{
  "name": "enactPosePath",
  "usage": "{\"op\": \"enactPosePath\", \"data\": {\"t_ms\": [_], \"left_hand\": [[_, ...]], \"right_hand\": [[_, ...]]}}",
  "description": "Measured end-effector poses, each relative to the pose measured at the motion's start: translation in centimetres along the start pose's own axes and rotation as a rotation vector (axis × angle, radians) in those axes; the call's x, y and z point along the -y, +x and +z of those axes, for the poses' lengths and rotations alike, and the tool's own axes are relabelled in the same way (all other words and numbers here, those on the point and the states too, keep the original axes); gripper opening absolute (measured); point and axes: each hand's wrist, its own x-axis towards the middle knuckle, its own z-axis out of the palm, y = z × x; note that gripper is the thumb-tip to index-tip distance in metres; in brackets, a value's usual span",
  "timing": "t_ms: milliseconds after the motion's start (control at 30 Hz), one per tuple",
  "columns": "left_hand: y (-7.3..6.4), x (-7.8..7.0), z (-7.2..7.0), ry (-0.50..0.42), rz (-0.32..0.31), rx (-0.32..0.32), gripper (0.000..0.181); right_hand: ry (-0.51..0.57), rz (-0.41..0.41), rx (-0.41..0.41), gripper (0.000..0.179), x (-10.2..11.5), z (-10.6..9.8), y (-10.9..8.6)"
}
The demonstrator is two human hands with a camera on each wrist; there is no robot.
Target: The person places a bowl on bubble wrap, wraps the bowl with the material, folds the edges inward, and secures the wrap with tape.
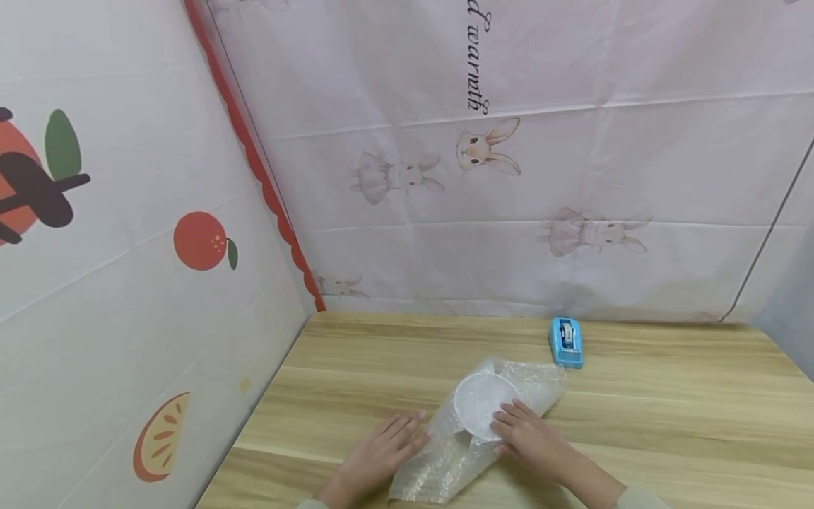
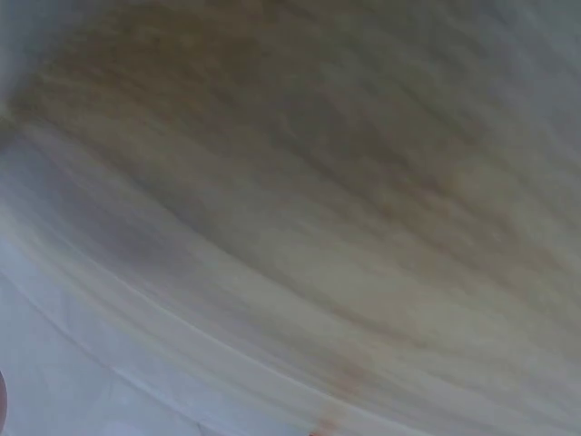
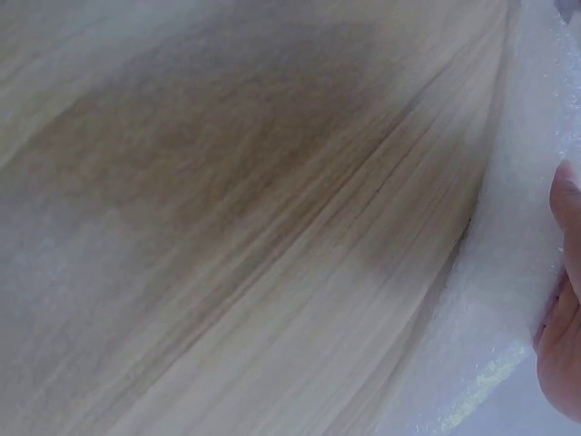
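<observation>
A round white bowl rests on a sheet of clear bubble wrap laid slantwise across the wooden table. My right hand holds the bowl at its right edge, with the fingers over the rim and the thumb lower down near the wrap. Part of that hand shows at the right border of the right wrist view, against the bubble wrap. On the other side, my left hand lies with fingers extended, their tips at the wrap's left edge. The left wrist view shows mostly table, blurred.
A blue tape dispenser stands behind the wrap's far right corner. The wooden table meets a rabbit-print cloth at the back and a fruit-print cloth on the left.
</observation>
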Motion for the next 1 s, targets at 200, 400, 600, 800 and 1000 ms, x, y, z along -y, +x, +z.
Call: {"op": "enactPosePath", "data": {"t_ms": [200, 400, 600, 800, 1000], "left_hand": [[-0.2, 0.0, 0.2, -0.062, -0.024, -0.014, 0.050], [-0.2, 0.1, 0.5, -0.093, -0.056, -0.036, 0.047], [0.0, 0.2, 0.3, -0.104, -0.082, -0.018, 0.046], [0.3, 0.3, -0.2, -0.162, -0.134, 0.000, 0.044], [0.4, 0.2, -0.6, -0.247, -0.205, 0.062, 0.043]], "right_hand": [[0.004, 0.003, 0.005, 0.032, 0.0, 0.0, 0.0], [0.013, 0.007, 0.014, 0.032, 0.0, 0.0, 0.0], [0.034, 0.024, 0.045, 0.032, 0.1, -0.3, 0.2], [0.029, 0.022, 0.035, 0.030, 0.1, -0.2, 0.2], [0.027, 0.018, 0.042, 0.028, 0.0, -0.2, 0.4]]}}
